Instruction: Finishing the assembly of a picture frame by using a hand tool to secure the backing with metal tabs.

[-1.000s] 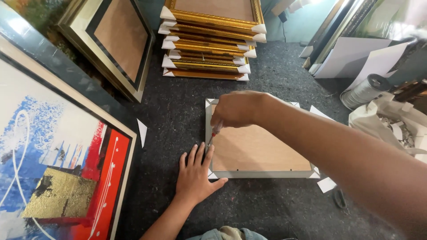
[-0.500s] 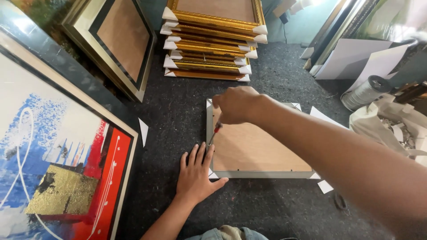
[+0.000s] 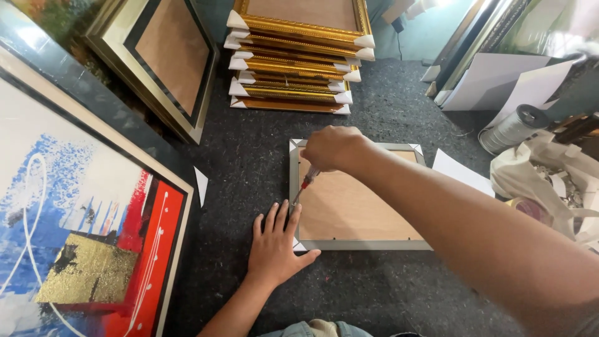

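Nearest to me, the person's left hand lies flat and released on the dark felt worktop, fingers spread, with the fingertips touching the near-left corner of a small silver picture frame. The frame lies face down in the middle of the worktop, its brown backing board turned up.

Over the frame's far-left corner the right hand is clenched around a red-handled screwdriver. The tool slants down and its tip meets the frame's left rail just beyond the left fingertips. Two small dark tabs show along the near rail, so I judge some of the fastening done and the left side in hand; whether the right and far rails are fixed I cannot tell, as the forearm hides part of them.

White card corner pieces lie loose about the frame, one to its left. Along the left edge of the worktop leans a large abstract painting in blue, red and gold, with a bigger gold-edged frame beyond it. At the far edge stands a stack of gold frames with white corner guards. Toward the right edge sit a pale bag and a grey roll.
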